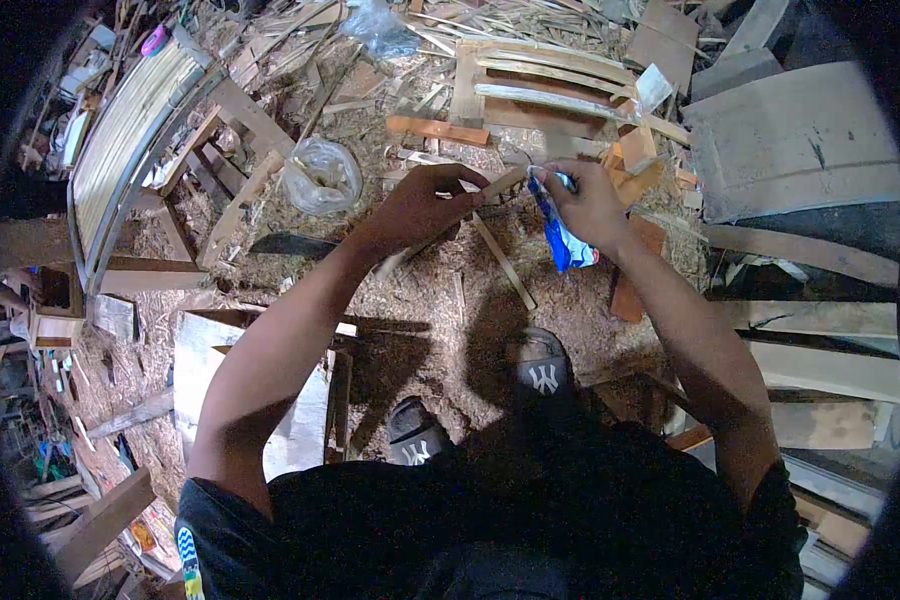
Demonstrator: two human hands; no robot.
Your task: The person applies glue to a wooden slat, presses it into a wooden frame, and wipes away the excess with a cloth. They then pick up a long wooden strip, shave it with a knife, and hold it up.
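Observation:
My left hand (pixel 432 208) is closed on a thin wooden strip (pixel 506 182) in the middle of the head view, its fingers bent over the wood. To the right, my right hand (pixel 585 202) pinches near the far end of that strip. A crumpled blue-and-white plastic packet (pixel 564 238) hangs down from the fingers of this hand. Below my left fingers, a second narrow wooden stick (pixel 505 262) slants toward the sandals. Sawdust covers the ground (pixel 440 290) under both hands.
A clear plastic bag (pixel 321 177) lies left of my hands, near a curved slatted panel (pixel 135 150). An orange-brown wood piece (pixel 438 130) and curved slats (pixel 555 92) lie ahead. Boards (pixel 820 320) are stacked at right. A pale box (pixel 198 375) stands near my left forearm.

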